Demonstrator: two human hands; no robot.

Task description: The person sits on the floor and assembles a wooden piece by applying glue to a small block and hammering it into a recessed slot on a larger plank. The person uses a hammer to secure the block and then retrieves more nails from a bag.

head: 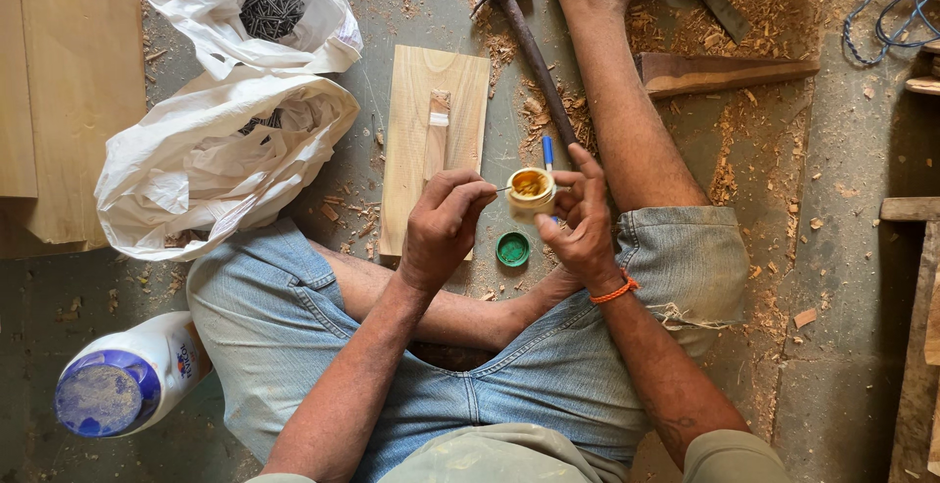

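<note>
Above the crossed legs, a small round tin (pixel 531 192) of yellow-amber paste is held in the curled fingers of the right hand (pixel 586 224). A thin stick (pixel 501 188) is pinched in the closed left hand (pixel 443 226), its tip at the tin's rim. Its green lid (pixel 512 248) lies on the floor below. Dark nails are seen in an open white bag (pixel 257 8).

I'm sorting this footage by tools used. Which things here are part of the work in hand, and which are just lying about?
In hand:
- small open tin of yellow paste, held by the right hand
- thin stick, dipped in by the left hand
- green lid
- wooden board in front

Lying about:
- hammer
- white bags of nails
- white bottle
- blue pen
</note>
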